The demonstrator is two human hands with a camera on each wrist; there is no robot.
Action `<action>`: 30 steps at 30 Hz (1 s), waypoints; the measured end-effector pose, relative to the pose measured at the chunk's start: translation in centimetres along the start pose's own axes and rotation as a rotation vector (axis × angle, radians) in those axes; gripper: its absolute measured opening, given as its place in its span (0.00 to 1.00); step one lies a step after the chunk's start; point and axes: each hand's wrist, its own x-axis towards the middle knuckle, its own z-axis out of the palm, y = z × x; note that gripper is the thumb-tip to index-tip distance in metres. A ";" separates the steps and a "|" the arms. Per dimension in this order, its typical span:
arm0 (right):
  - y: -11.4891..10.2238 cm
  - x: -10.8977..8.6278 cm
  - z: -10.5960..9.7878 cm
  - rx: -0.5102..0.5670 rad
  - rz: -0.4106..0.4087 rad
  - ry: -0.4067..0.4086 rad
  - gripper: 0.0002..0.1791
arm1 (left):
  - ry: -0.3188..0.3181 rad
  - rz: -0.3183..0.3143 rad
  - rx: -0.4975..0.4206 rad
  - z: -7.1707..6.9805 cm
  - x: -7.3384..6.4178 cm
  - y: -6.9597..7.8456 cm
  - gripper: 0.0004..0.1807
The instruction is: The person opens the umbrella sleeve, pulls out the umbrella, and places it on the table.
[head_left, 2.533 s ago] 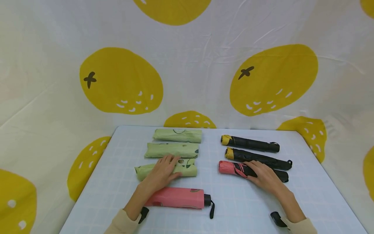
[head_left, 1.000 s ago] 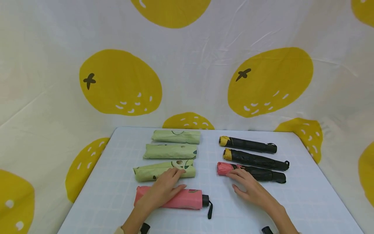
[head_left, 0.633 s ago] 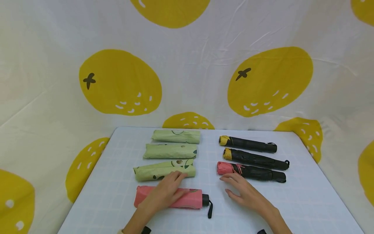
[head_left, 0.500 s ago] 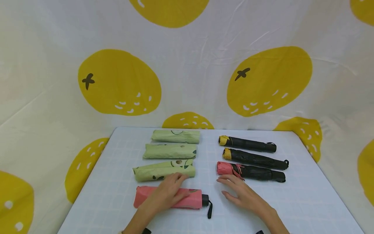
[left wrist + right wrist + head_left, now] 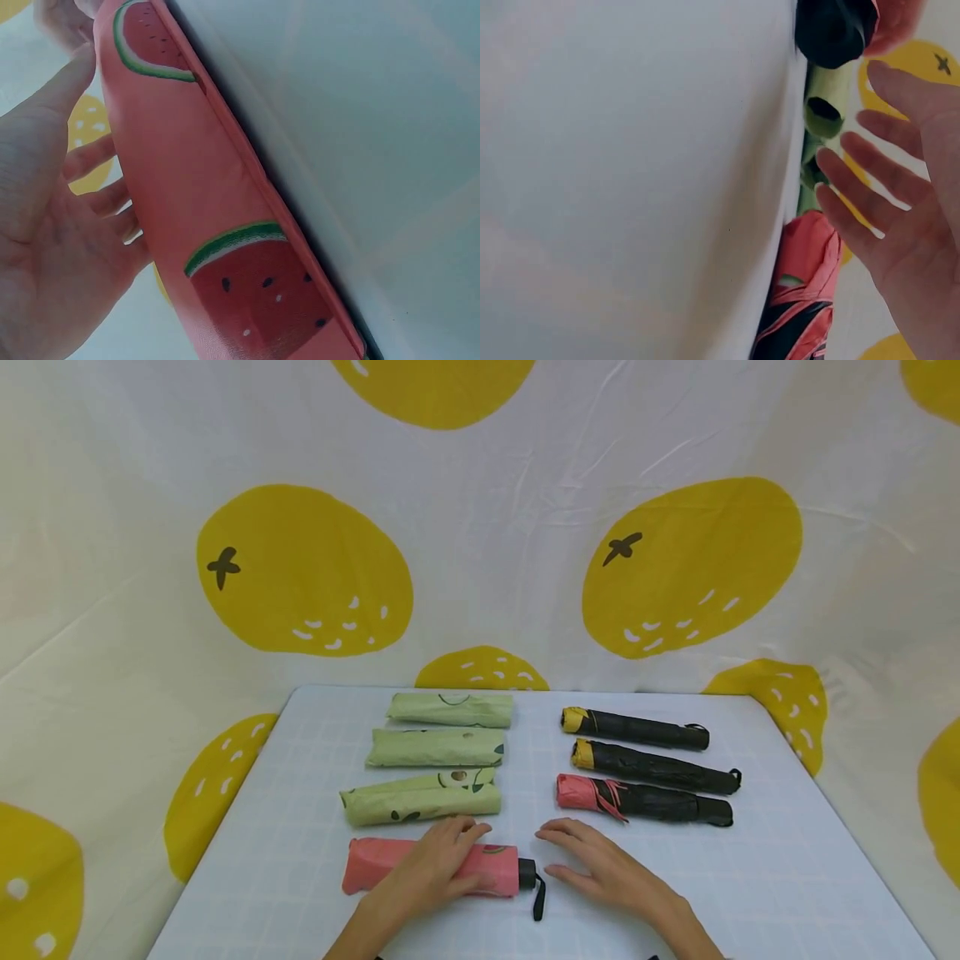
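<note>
A folded umbrella in a pink watermelon-print cover [image 5: 498, 870] lies nearest me, its black handle and strap pointing right. My left hand [image 5: 431, 870] is over its middle with loosely bent fingers. In the left wrist view, that hand [image 5: 52, 225] is beside the pink cover [image 5: 184, 157], fingers reaching along its far side without gripping; whether they touch it is unclear. My right hand [image 5: 611, 868], holding nothing, is just right of the handle, fingers spread. Behind it lies a black folded umbrella with a pink end [image 5: 660, 802]; this pink end [image 5: 806, 251] also shows in the right wrist view.
Three green avocado-print rolls [image 5: 420, 797] lie in a column behind the pink umbrella. Two black folded umbrellas with yellow ends [image 5: 652, 731] are at the back right. All rest on a pale checked tabletop [image 5: 795, 860], with a lemon-print cloth [image 5: 495, 543] standing behind.
My right hand has left the pink-ended black umbrella and come left and nearer, towards the handle. My left hand has drawn back from the nearest green roll onto the pink umbrella.
</note>
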 end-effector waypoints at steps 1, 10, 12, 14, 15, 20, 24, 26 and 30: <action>-0.1 0.0 0.1 0.002 -0.004 -0.003 0.23 | -0.003 -0.005 -0.009 0.0 -0.1 0.0 0.35; -0.5 0.2 0.6 0.023 0.019 -0.062 0.21 | -0.027 0.007 -0.004 0.3 -0.4 0.1 0.36; -0.6 0.2 0.7 0.029 0.029 -0.072 0.21 | -0.036 0.017 -0.002 0.4 -0.4 0.1 0.35; -0.6 0.2 0.8 0.032 0.018 -0.072 0.20 | -0.032 0.039 0.005 0.5 -0.4 0.1 0.34; -0.6 0.3 0.9 0.032 0.011 -0.070 0.20 | -0.033 0.049 0.004 0.5 -0.4 0.1 0.34; -0.6 0.4 1.2 0.023 -0.043 -0.048 0.17 | -0.025 0.092 -0.015 0.7 -0.4 0.0 0.30; -0.7 0.5 1.3 0.022 -0.067 -0.037 0.16 | -0.028 0.104 -0.023 0.8 -0.3 0.0 0.27; -0.8 0.5 1.3 0.027 -0.073 -0.038 0.15 | -0.031 0.109 -0.019 0.8 -0.3 0.1 0.26; -0.9 0.6 1.4 0.040 -0.080 -0.041 0.14 | -0.029 0.120 -0.018 0.9 -0.2 0.1 0.24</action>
